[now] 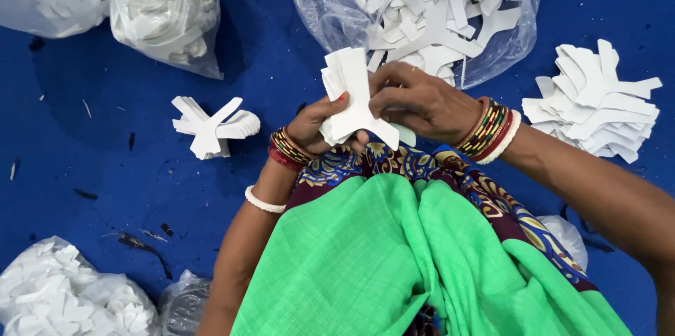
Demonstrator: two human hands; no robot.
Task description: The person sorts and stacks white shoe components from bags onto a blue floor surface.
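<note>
Together, left hand and right hand gripping a stack of white cut-out pieces above the lap, open bag of pieces just behind, fanned pile left on blue floor

left hand curled shut | right hand pinching (wrists bangled)

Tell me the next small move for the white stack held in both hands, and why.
Probably square the stack: its edges look fanned at the top left while the left hand cups it from below and the right hand pinches the upper edge. Pressing the pieces flush would likely come before laying it by the small pile.
</note>
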